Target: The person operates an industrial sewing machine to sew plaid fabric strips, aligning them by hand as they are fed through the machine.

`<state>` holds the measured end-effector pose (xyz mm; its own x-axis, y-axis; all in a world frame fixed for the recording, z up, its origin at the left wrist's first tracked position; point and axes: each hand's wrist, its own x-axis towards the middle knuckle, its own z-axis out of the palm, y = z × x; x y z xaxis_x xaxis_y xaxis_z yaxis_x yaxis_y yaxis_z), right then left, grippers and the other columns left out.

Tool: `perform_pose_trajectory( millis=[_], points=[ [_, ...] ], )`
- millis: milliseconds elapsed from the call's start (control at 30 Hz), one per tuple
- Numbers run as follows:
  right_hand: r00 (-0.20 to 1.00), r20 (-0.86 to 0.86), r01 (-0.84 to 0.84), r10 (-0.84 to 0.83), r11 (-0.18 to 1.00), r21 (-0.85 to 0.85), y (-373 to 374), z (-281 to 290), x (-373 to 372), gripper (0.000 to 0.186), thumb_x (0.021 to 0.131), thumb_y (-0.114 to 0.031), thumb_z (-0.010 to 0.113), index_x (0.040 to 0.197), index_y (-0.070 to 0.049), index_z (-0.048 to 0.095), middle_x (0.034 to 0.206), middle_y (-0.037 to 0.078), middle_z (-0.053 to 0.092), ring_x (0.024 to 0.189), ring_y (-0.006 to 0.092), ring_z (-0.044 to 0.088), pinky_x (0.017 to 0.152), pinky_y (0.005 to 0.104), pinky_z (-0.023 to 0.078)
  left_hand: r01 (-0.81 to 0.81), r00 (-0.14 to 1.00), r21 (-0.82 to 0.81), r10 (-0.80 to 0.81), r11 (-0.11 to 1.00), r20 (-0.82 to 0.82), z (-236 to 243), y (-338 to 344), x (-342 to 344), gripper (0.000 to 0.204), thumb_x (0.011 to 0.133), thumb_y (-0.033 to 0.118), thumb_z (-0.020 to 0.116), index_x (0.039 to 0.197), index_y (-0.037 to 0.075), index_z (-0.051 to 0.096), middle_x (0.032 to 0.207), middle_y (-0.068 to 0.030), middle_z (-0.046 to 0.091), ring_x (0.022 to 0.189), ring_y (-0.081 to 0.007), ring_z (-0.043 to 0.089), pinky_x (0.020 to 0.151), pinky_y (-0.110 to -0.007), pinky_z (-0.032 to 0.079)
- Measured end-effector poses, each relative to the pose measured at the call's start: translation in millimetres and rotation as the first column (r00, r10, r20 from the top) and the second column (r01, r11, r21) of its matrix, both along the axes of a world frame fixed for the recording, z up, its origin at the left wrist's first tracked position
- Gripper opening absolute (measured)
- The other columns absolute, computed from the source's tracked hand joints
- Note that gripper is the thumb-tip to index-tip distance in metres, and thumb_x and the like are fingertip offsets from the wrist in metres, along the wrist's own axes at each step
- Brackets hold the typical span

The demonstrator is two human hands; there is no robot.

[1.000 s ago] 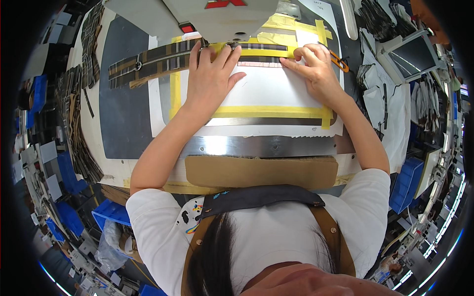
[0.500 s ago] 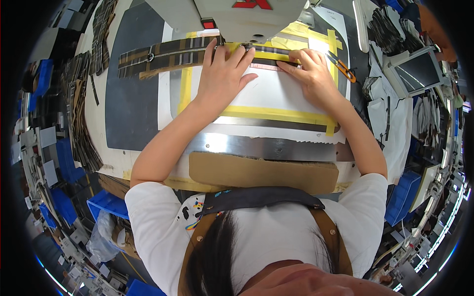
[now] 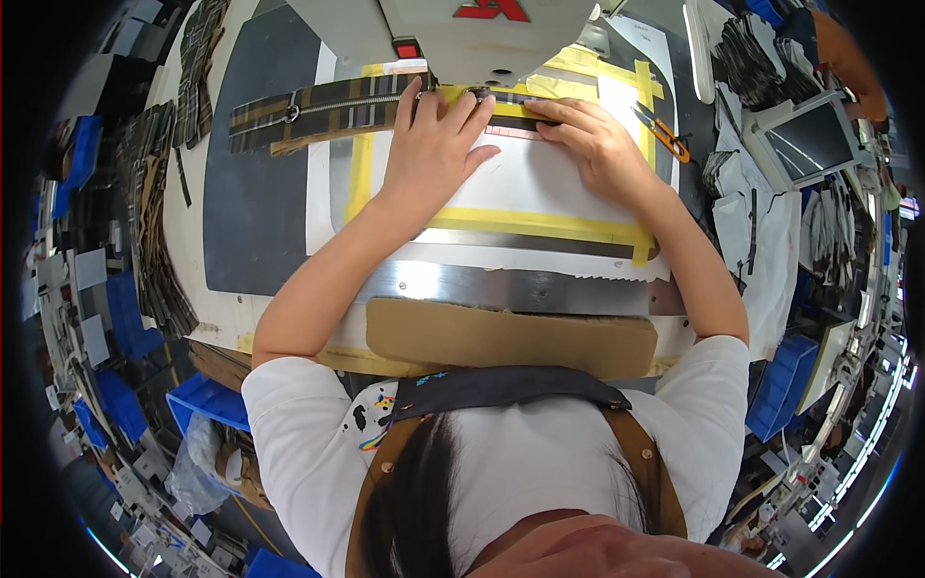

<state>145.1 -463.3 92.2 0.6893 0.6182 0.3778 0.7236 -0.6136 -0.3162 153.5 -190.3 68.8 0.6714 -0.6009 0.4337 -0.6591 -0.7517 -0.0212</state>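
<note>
While the left hand (image 3: 429, 144) lies spread on the zippered cloth (image 3: 337, 109) at eleven o'clock, the right hand (image 3: 602, 149) is loosely curled at one, grip unclear. Likely light, floppy, the cloth wants flat fingertips along its edges.

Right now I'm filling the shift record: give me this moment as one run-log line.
left hand: spread on plaid zippered strip; right hand: fingertips at yellow tape; orange snips: lying right of right hand
</note>
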Motion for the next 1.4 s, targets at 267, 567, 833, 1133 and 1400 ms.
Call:
perform_pose_trajectory(
  millis=[267, 567, 833, 1133, 1400],
  points=[
    [0.999, 0.029, 0.016, -0.016, 1.000, -0.020, 6.4, -3.8, 9.8, 0.017, 0.083, 0.006, 0.069, 0.098, 0.000, 0.071, 0.126, 0.008, 0.075, 0.101, 0.0298, 0.069, 0.089, 0.0407, 0.058, 0.002, 1.000, 0.021, -0.003, 1.000, 0.018, 3.1, -2.6, -0.9, 0.061, 0.089, 0.044, 0.077, 0.140, 0.014, 0.065, 0.122, -0.0023, 0.062, 0.108, -0.0291, 0.055, 0.120, -0.054, 0.035],
    [0.984, 0.174, 0.036, -0.023, 0.997, -0.068, 17.0, -5.5, 7.8, 0.051, 0.078, 0.002, 0.068, 0.127, -0.011, 0.074, 0.120, 0.004, 0.072, 0.101, 0.0258, 0.066, 0.088, 0.0364, 0.059, -0.013, 1.000, 0.037, 0.013, 0.999, 0.015, -0.4, -1.1, -0.5, 0.064, 0.087, 0.042, 0.079, 0.145, 0.017, 0.064, 0.129, -0.0017, 0.062, 0.111, -0.0293, 0.055, 0.120, -0.055, 0.035],
    [0.984, 0.146, 0.114, -0.102, 0.991, -0.074, 28.5, -6.8, 5.9, 0.050, 0.082, 0.002, 0.068, 0.131, -0.010, 0.076, 0.112, 0.006, 0.070, 0.099, 0.0249, 0.067, 0.083, 0.0377, 0.059, -0.021, 1.000, 0.035, 0.021, 0.999, -0.010, 2.1, -0.2, -2.3, 0.063, 0.088, 0.040, 0.079, 0.145, 0.018, 0.064, 0.132, -0.0011, 0.063, 0.113, -0.0290, 0.055, 0.121, -0.055, 0.034],
    [0.978, 0.150, 0.154, -0.145, 0.987, -0.049, 34.7, -12.8, 6.0, 0.046, 0.082, 0.003, 0.066, 0.128, -0.002, 0.074, 0.111, 0.005, 0.066, 0.101, 0.0247, 0.062, 0.090, 0.0362, 0.056, 0.019, 0.998, -0.026, -0.021, 0.999, -0.053, 0.3, 15.3, 0.3, 0.047, 0.095, 0.032, 0.074, 0.138, 0.017, 0.064, 0.146, 0.0069, 0.062, 0.119, -0.0271, 0.057, 0.123, -0.058, 0.028],
    [0.968, 0.220, 0.127, -0.118, 0.992, -0.027, 35.7, -14.9, 5.4, 0.043, 0.082, -0.002, 0.067, 0.124, 0.001, 0.071, 0.103, 0.006, 0.061, 0.099, 0.0241, 0.060, 0.088, 0.0372, 0.054, 0.007, 1.000, 0.000, -0.007, 1.000, -0.005, 0.3, 14.4, 0.8, 0.043, 0.096, 0.030, 0.072, 0.136, 0.018, 0.064, 0.146, 0.0074, 0.062, 0.118, -0.0274, 0.057, 0.123, -0.058, 0.028]
  ],
)
